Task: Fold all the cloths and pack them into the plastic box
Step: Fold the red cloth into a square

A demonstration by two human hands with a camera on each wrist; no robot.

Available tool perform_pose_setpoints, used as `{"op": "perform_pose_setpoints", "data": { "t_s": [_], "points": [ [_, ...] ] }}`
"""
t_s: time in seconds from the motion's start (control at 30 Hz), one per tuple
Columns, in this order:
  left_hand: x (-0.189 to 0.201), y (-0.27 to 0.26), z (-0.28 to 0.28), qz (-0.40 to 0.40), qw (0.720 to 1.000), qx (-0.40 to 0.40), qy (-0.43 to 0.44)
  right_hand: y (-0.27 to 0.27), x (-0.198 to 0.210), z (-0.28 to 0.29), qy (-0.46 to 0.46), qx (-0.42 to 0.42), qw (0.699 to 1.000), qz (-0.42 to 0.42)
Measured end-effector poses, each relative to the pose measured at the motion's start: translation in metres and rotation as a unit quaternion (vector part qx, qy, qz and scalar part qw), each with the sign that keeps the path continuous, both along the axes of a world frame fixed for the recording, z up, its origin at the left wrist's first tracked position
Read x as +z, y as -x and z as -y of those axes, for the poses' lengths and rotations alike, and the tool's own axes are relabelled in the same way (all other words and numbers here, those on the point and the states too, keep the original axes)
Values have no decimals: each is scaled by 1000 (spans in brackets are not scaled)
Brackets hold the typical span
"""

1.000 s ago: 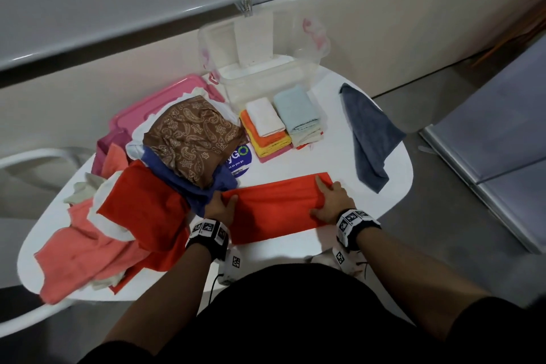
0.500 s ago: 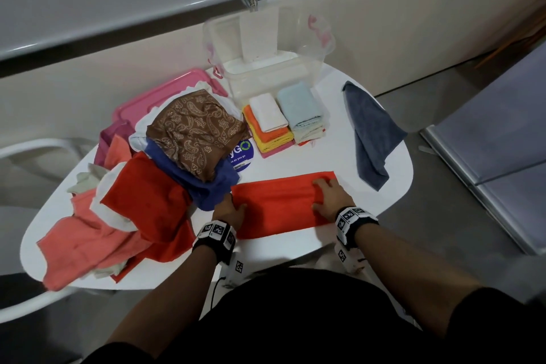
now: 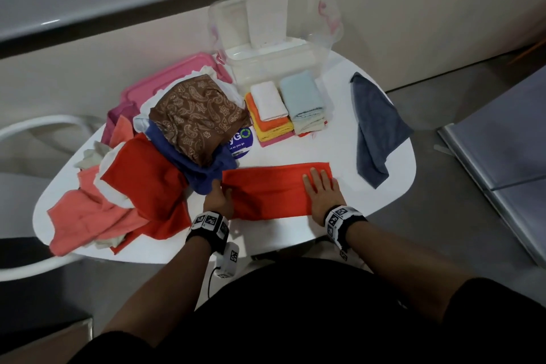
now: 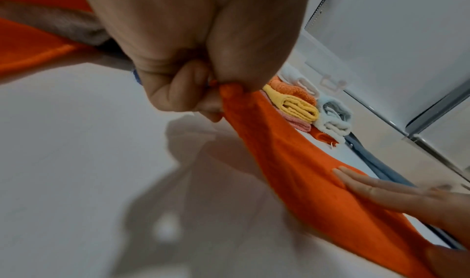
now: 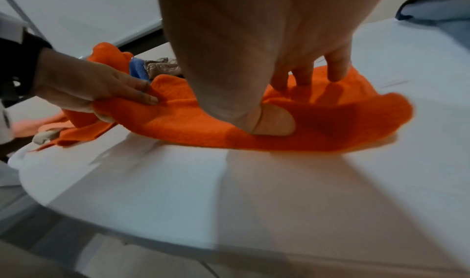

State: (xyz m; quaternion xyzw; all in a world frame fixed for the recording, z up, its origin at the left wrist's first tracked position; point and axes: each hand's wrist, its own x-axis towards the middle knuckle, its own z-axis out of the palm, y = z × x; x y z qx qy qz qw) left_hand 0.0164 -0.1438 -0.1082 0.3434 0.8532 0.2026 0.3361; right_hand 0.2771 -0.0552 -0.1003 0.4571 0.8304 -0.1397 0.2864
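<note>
White table (image 3: 384, 186), grey floor (image 3: 443, 245)

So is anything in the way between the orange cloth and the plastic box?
Yes. The two stacks of folded cloths sit on the table right in front of the plastic box, between it and the orange cloth. The box is open on top, so the cloth could likely be lifted over them.

Round blue sticker (image 3: 240, 143) on table (image 3: 295, 151): "GO", "as you go".
</note>
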Motion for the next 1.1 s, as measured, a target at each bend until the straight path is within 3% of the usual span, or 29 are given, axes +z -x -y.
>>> {"op": "perform_pose_setpoints", "data": {
  "t_s": [0.07,0.13,0.2,0.27,0.37,0.47,0.57,0.63,0.67,0.7,0.77,0.87,0.97,1.1],
  "points": [
    [2,-4,-2,-5,1000,10,-7,-13,2,-8,-9,-8,999,-37],
    [6,-9,-5,-13,1000,9,-16,-22,6,-14,12,40,993,-106],
    [16,-15,-10,-25,999,14,-26,-26,11,-17,52,119,987,-94],
    [26,-25,-14,-25,999,11,-46,-28,9,-18,79,136,985,-69],
    [39,-49,-20,5,996,-29,-85,-22,7,-20,61,56,977,-198],
    [38,-75,-27,67,988,-91,-106,-7,16,-25,82,-109,927,-350],
    [36,-94,-36,168,974,-124,-83,5,23,-31,241,-305,854,-347],
    [33,-92,-42,129,978,-112,-124,6,18,-32,318,-385,805,-319],
    [30,-87,-46,89,980,-98,-150,5,15,-32,327,-401,798,-309],
    [27,-79,-50,48,981,-91,-166,4,11,-32,318,-395,808,-301],
    [21,-62,-60,-23,982,-119,-148,6,2,-30,269,-338,860,-271],
    [11,-47,-78,-89,963,-246,-55,13,-2,-25,198,-274,909,-245],
    [15,-52,-91,-55,948,-313,8,9,0,-26,128,-231,937,-227],
    [12,-61,-84,-15,947,-313,66,-10,10,-40,76,-220,946,-228]
  ]
}}
